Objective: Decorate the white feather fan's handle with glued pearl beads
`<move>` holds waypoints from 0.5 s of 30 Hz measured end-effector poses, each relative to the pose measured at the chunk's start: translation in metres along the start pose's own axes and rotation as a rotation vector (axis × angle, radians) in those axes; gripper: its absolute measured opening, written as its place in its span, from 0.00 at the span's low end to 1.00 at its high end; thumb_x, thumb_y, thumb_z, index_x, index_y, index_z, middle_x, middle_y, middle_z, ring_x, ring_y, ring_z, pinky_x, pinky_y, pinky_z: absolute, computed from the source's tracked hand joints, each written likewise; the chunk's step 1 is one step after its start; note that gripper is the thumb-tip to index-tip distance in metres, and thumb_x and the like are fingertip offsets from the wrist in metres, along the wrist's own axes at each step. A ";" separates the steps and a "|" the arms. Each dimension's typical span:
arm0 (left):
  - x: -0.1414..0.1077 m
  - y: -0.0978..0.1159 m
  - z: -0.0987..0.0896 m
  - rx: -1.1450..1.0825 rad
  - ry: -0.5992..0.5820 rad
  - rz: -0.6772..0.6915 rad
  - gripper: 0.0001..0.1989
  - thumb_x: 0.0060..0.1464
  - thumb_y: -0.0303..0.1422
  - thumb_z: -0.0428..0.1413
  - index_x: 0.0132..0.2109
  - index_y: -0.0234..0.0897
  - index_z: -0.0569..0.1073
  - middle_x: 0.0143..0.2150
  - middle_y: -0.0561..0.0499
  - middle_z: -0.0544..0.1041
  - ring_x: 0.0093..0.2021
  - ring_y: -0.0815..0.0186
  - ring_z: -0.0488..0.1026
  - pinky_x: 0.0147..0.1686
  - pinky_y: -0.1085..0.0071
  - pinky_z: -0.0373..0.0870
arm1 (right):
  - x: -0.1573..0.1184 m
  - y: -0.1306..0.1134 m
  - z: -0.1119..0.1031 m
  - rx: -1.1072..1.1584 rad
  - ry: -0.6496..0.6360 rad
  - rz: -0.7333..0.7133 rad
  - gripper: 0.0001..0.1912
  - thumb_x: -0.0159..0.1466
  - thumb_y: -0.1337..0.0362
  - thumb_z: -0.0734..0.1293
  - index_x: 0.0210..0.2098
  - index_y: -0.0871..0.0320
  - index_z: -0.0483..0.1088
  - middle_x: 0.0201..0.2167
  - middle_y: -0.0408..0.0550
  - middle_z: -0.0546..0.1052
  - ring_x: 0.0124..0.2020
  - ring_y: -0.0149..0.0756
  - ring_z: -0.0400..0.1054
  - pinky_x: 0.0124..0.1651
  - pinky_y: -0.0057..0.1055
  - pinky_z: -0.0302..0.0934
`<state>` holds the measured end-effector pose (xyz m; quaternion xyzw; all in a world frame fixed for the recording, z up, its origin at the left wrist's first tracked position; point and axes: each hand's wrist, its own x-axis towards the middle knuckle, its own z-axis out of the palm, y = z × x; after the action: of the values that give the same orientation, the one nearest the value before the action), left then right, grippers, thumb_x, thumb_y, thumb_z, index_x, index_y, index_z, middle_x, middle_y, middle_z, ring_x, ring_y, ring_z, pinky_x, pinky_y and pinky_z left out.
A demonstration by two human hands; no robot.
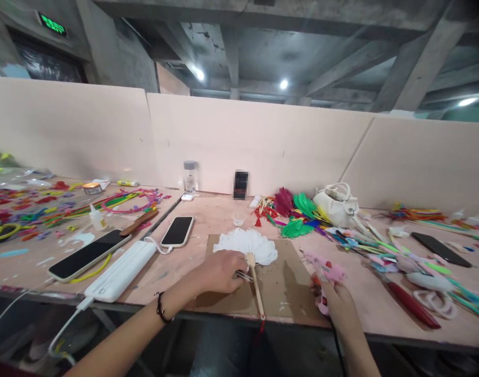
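A white fan (245, 244), scalloped at its edge, lies on a brown cardboard sheet (292, 293). Its pale wooden handle (257, 290) points toward me and ends in a red cord (262, 325). My left hand (224, 269) is closed on metal tweezers (243, 274), just left of the handle's top, and covers part of the fan's lower edge. On the right, over the cardboard's edge, my right hand (337, 298) grips a pink glue gun (330, 270) with a dark cable trailing down. The glue gun's nozzle points up and left, apart from the fan.
Phones (177, 231) and a white power strip (119, 272) lie to the left. Colourful feathers (298, 212), a white bag (336, 207) and a red-handled tool (414, 306) are at the right. A clear bottle (189, 178) stands by the partition (263, 139).
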<state>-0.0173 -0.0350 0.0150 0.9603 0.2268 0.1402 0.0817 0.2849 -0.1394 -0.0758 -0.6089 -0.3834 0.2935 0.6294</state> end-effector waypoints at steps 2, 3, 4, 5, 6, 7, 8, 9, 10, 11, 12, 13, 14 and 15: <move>-0.008 0.005 0.008 -0.009 -0.010 -0.006 0.05 0.53 0.25 0.61 0.29 0.37 0.74 0.34 0.49 0.79 0.36 0.61 0.76 0.36 0.68 0.66 | 0.000 -0.001 0.000 0.001 -0.003 0.007 0.37 0.51 0.29 0.73 0.30 0.61 0.74 0.24 0.51 0.75 0.25 0.40 0.68 0.20 0.27 0.60; -0.011 0.005 0.011 -0.015 -0.010 -0.014 0.05 0.53 0.25 0.61 0.30 0.37 0.74 0.34 0.49 0.79 0.37 0.61 0.76 0.37 0.68 0.66 | 0.000 -0.002 0.000 0.002 -0.003 0.010 0.37 0.50 0.30 0.74 0.30 0.61 0.74 0.24 0.51 0.75 0.25 0.40 0.68 0.20 0.27 0.60; -0.012 0.004 0.013 -0.020 -0.009 -0.022 0.04 0.53 0.26 0.61 0.31 0.37 0.75 0.35 0.49 0.79 0.37 0.61 0.76 0.37 0.68 0.66 | 0.000 -0.002 0.000 0.002 -0.003 0.013 0.36 0.50 0.30 0.74 0.30 0.61 0.74 0.24 0.51 0.75 0.25 0.40 0.68 0.20 0.27 0.60; -0.013 0.003 0.014 -0.024 -0.008 -0.031 0.03 0.54 0.27 0.61 0.33 0.37 0.76 0.35 0.49 0.79 0.37 0.61 0.76 0.37 0.68 0.66 | 0.000 -0.003 0.000 0.002 -0.003 0.017 0.36 0.50 0.31 0.74 0.30 0.61 0.74 0.24 0.51 0.75 0.25 0.40 0.68 0.20 0.27 0.60; -0.014 0.001 0.014 -0.028 -0.008 -0.038 0.02 0.55 0.28 0.62 0.34 0.37 0.76 0.36 0.48 0.79 0.38 0.61 0.76 0.37 0.68 0.66 | 0.000 -0.004 0.000 0.003 -0.002 0.019 0.36 0.50 0.31 0.75 0.30 0.61 0.75 0.24 0.51 0.75 0.25 0.40 0.68 0.20 0.27 0.60; -0.014 -0.002 0.013 -0.030 -0.010 -0.043 0.03 0.55 0.30 0.64 0.36 0.37 0.77 0.37 0.48 0.80 0.38 0.60 0.76 0.37 0.68 0.66 | -0.001 -0.005 0.000 0.005 -0.002 0.021 0.36 0.49 0.31 0.75 0.30 0.61 0.75 0.24 0.51 0.75 0.25 0.40 0.68 0.20 0.27 0.60; -0.014 -0.005 0.011 -0.033 -0.014 -0.043 0.05 0.55 0.33 0.65 0.37 0.37 0.78 0.37 0.48 0.80 0.38 0.61 0.76 0.37 0.69 0.66 | -0.001 -0.006 0.000 0.007 -0.002 0.024 0.35 0.49 0.32 0.75 0.30 0.61 0.74 0.24 0.51 0.76 0.25 0.41 0.68 0.20 0.27 0.61; -0.012 -0.009 0.008 -0.036 -0.021 -0.038 0.08 0.54 0.35 0.67 0.37 0.37 0.79 0.37 0.49 0.80 0.38 0.61 0.76 0.36 0.70 0.66 | -0.002 -0.008 0.000 0.011 -0.002 0.026 0.35 0.49 0.32 0.75 0.30 0.61 0.74 0.24 0.51 0.76 0.25 0.41 0.68 0.20 0.27 0.60; -0.009 -0.013 0.004 -0.040 -0.028 -0.030 0.10 0.53 0.37 0.69 0.37 0.37 0.79 0.37 0.50 0.81 0.37 0.63 0.76 0.36 0.71 0.66 | -0.003 -0.010 0.000 0.016 0.000 0.028 0.34 0.48 0.33 0.76 0.29 0.60 0.73 0.24 0.50 0.75 0.25 0.41 0.68 0.20 0.27 0.60; -0.005 -0.018 0.000 -0.040 -0.032 -0.024 0.11 0.52 0.39 0.70 0.36 0.37 0.80 0.36 0.52 0.80 0.37 0.64 0.76 0.36 0.72 0.66 | -0.004 -0.011 0.001 0.021 0.001 0.030 0.34 0.48 0.33 0.76 0.29 0.60 0.72 0.24 0.50 0.75 0.25 0.40 0.68 0.20 0.27 0.61; 0.001 -0.025 -0.005 -0.036 -0.027 -0.027 0.12 0.54 0.40 0.69 0.36 0.37 0.80 0.35 0.53 0.80 0.36 0.65 0.76 0.36 0.73 0.66 | -0.004 -0.012 0.001 0.025 0.000 0.034 0.33 0.47 0.33 0.76 0.29 0.59 0.72 0.24 0.50 0.75 0.25 0.41 0.68 0.20 0.28 0.61; 0.009 -0.033 -0.010 -0.024 -0.011 -0.041 0.12 0.57 0.41 0.67 0.35 0.36 0.79 0.34 0.53 0.80 0.35 0.66 0.76 0.36 0.73 0.67 | -0.005 -0.012 0.001 0.028 0.001 0.041 0.33 0.47 0.34 0.77 0.29 0.59 0.71 0.24 0.50 0.75 0.24 0.41 0.69 0.20 0.28 0.61; 0.020 -0.042 -0.016 -0.001 0.025 -0.073 0.13 0.63 0.41 0.62 0.34 0.35 0.79 0.33 0.53 0.79 0.34 0.66 0.75 0.36 0.73 0.67 | -0.006 -0.012 0.001 0.030 0.003 0.051 0.33 0.47 0.34 0.77 0.28 0.58 0.71 0.24 0.50 0.75 0.24 0.42 0.69 0.20 0.29 0.62; 0.031 -0.052 -0.022 0.032 0.069 -0.118 0.16 0.68 0.39 0.57 0.34 0.34 0.79 0.32 0.51 0.79 0.34 0.66 0.75 0.36 0.72 0.68 | -0.006 -0.012 0.001 0.029 0.006 0.064 0.34 0.46 0.34 0.77 0.28 0.58 0.70 0.24 0.50 0.75 0.23 0.42 0.69 0.20 0.29 0.61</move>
<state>-0.0188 0.0278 0.0315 0.9411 0.2878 0.1647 0.0664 0.2794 -0.1449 -0.0649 -0.6125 -0.3576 0.3170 0.6296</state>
